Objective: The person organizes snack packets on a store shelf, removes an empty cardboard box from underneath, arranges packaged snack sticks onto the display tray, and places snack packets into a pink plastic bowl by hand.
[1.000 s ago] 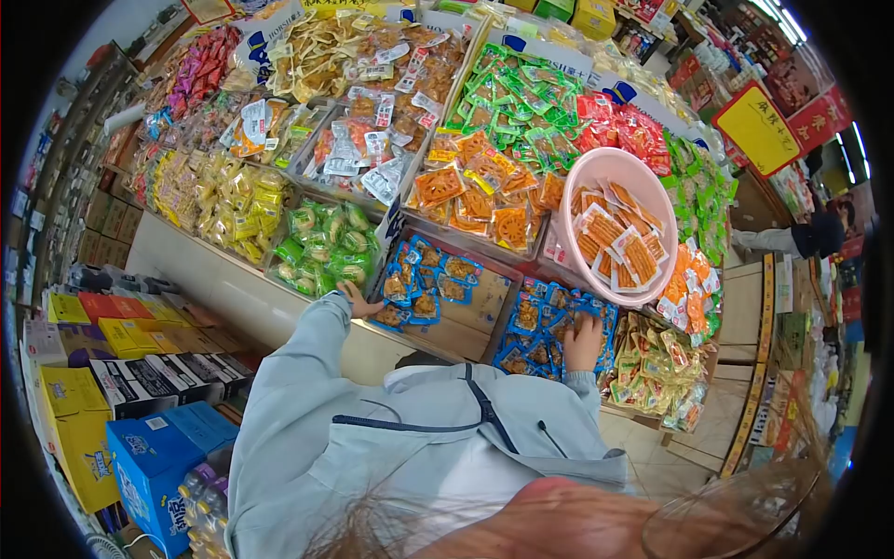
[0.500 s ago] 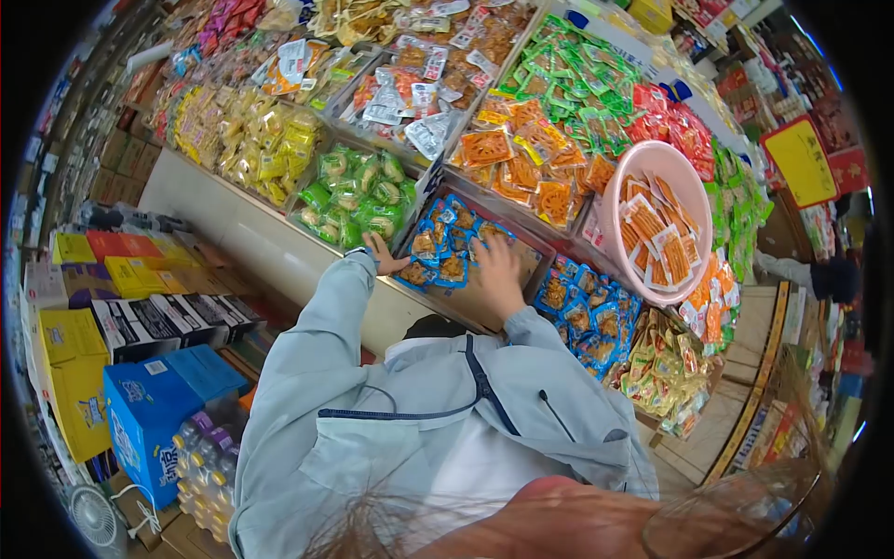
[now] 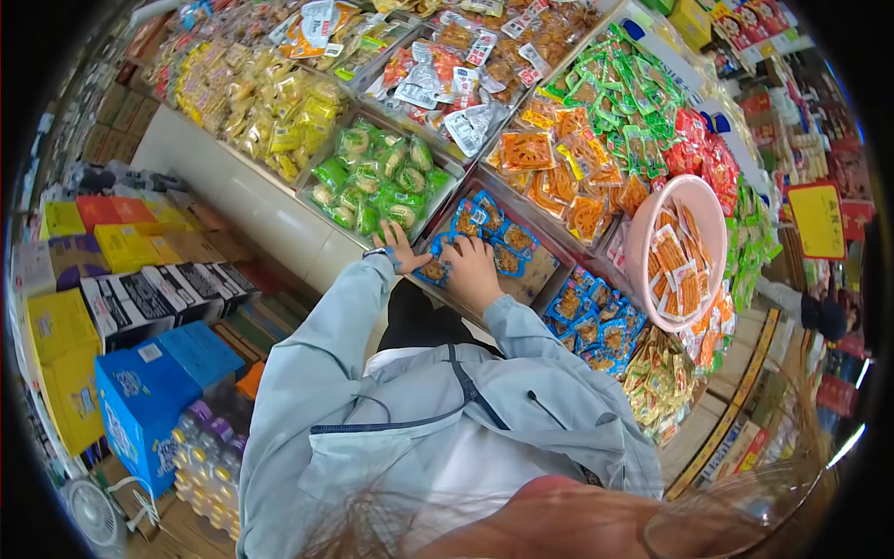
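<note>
Blue-edged snack packets (image 3: 514, 244) lie in the left part of a compartment whose cardboard bottom (image 3: 538, 274) shows at the right. My right hand (image 3: 472, 270) reaches over these packets, fingers bent and spread, with nothing visibly gripped. Beside it, my left hand (image 3: 400, 250) rests at the compartment's front left corner, fingers apart, close to the green-wrapped packets (image 3: 380, 182). More blue packets (image 3: 596, 321) fill the compartment to the right.
A pink basket (image 3: 637, 252) of orange stick snacks stands on the right. Behind are orange (image 3: 527, 151), green (image 3: 619, 93) and red packets (image 3: 718, 172). Yellow packets (image 3: 293, 116) lie at the left. A blue box (image 3: 130, 401) and bottles (image 3: 209, 466) stand at the lower left.
My right hand has moved left, from the right-hand blue packets to those in the partly bare compartment, close to my left hand. The view has shifted, and the display sits farther right.
</note>
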{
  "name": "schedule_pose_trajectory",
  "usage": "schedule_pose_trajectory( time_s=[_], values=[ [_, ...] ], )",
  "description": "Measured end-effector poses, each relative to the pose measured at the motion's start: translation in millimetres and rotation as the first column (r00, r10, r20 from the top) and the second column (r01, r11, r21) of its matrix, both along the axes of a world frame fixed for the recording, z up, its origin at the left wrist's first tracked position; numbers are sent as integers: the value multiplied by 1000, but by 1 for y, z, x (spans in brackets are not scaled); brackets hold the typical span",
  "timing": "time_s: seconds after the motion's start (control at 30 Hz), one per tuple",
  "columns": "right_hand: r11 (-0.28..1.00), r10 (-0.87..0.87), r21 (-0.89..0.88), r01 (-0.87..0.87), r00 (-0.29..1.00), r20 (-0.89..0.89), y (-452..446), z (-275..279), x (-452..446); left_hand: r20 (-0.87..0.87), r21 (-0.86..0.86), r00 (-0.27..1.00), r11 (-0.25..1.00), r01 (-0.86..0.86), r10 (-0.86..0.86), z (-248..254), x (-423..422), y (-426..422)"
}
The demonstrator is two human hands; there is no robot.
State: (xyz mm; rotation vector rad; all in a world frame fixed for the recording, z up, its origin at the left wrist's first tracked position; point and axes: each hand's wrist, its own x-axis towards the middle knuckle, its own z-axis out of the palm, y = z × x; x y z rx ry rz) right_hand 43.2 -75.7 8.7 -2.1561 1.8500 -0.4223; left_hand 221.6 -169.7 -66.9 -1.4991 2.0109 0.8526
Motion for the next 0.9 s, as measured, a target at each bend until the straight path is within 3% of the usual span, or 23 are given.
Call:
schedule_pose_trajectory(
  time_s=[0.13,0.23,0.27,0.37,0.43,0.5,0.53,0.67,0.77,0.83,0.9],
  values=[
    [979,-98,189,78,990,97,9,29,-8,11,91,999,995,-51,50,16,-6,-2],
    [932,-354,139,336,925,138,34,16,-20,15,128,999,991,-42,40,11,-5,-6],
    [909,-416,108,402,868,271,43,18,-28,8,142,999,989,-47,46,8,-5,-7],
    [715,-666,-19,698,690,284,86,24,-54,-3,95,996,992,-83,84,0,-6,-2],
    [590,-769,-182,787,616,170,108,46,-75,-28,115,994,988,-102,106,3,-8,-5],
    [447,-888,-276,851,460,-19,134,55,-100,-26,141,994,984,-105,110,2,-6,-1],
    [408,-911,-282,868,370,-180,143,63,-111,-8,152,997,985,-80,82,8,-7,-3],
    [88,-880,-290,953,-61,-470,124,59,-116,7,191,996,978,-87,87,12,-8,-6],
    [363,-910,-388,847,234,-341,86,46,-108,12,187,995,978,-95,94,16,-10,-6],
    [585,-808,-160,795,587,-38,47,25,-82,5,165,996,982,-89,89,11,-8,-3],
    [736,-672,-46,675,738,63,9,6,-32,13,149,996,985,-89,88,7,-10,-2]
  ],
)
